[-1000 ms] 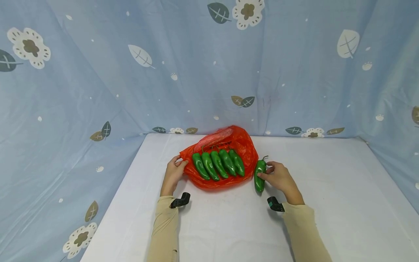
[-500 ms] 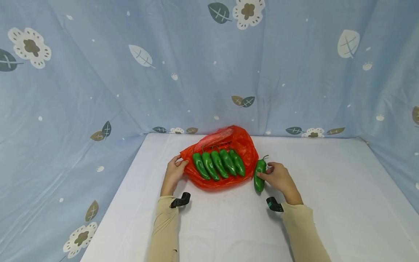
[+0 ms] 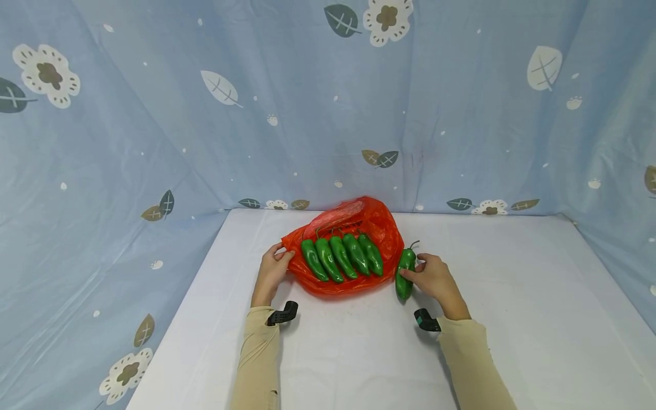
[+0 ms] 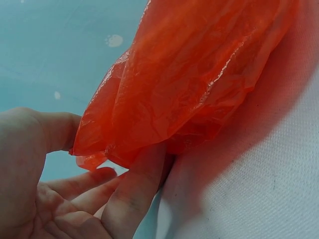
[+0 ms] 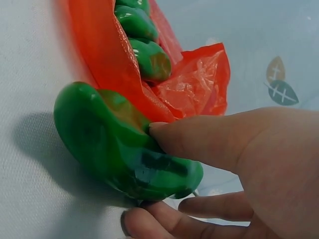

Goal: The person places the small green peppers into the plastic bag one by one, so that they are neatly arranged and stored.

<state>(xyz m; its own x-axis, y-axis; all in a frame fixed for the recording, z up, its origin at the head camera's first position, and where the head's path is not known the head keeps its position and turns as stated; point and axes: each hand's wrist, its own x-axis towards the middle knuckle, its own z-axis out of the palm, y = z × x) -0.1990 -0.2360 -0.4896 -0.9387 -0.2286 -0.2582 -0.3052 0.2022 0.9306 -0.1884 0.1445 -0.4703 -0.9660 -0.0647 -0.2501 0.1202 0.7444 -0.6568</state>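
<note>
A red plastic bag (image 3: 384, 222) lies spread at the back of the table, with several green peppers (image 3: 342, 257) side by side on it. At the bag's left edge, my left hand (image 3: 273, 270) pinches the plastic; the left wrist view shows the red film (image 4: 189, 74) between thumb and fingers. Just off the bag's right edge, my right hand (image 3: 433, 279) holds one more green pepper (image 3: 405, 274), stem pointing away. In the right wrist view the thumb presses one side of this pepper (image 5: 104, 144) and fingers are at the other.
The white tablecloth (image 3: 359, 353) covers the table in front of the bag. Behind it hangs a blue curtain (image 3: 307, 114) printed with flowers and leaves. A black wrist camera (image 3: 283, 314) sits on the left wrist, another wrist camera (image 3: 426, 320) on the right.
My right hand and its pepper have shifted slightly left, closer to the bag's edge. The left hand and the bag with its peppers look unmoved.
</note>
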